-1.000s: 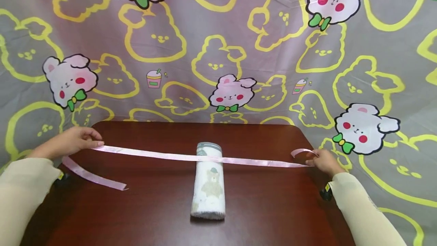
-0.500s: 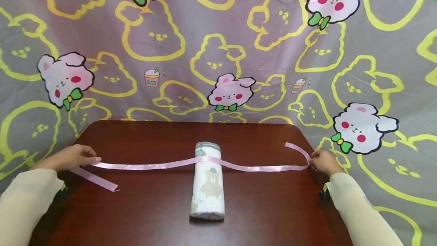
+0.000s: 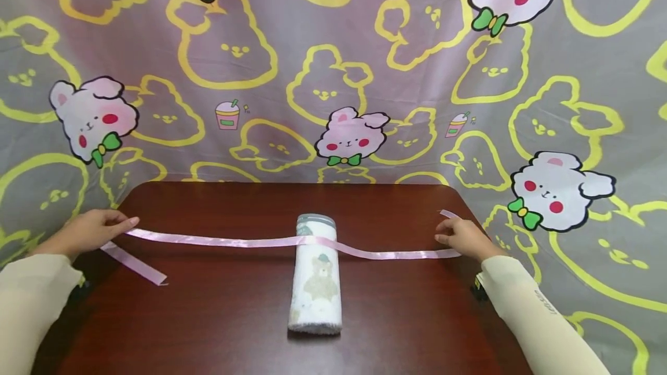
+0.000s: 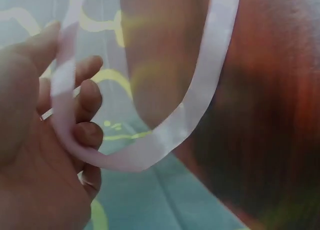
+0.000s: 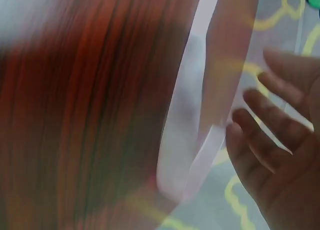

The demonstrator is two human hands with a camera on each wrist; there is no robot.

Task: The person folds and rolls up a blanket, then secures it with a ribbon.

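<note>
a grey hanging cloth [image 3: 312, 16] fills the back, thin, softly creased and slightly shiny, printed with yellow animal outlines and white bunny heads with green bows. in front stands the worktop [image 3: 219, 305], smooth dark red-brown wood grain with a dull gloss and rounded far corners. the sleeves [image 3: 36, 288] are plain cream cloth. a rolled towel [image 3: 315, 282], white and fuzzy with a brown bear print and a grey-green band at its far end, lies lengthwise between the worktop's left and right edges, a slightly flattened tube. the ribbon [image 3: 219, 242], pink, flat, narrow and satiny, crosses over the towel's upper part and reaches both side edges, its left tail slanting back over the worktop with a frayed tip.

at the left edge, the left hand [image 3: 94, 229] pinches the ribbon between thumb and bent fingers; below them it bends in a u. by the right edge, the right hand [image 3: 466, 237] has let go: its fingers are loosely spread, the folded ribbon just beside the fingertips, apart from them.
</note>
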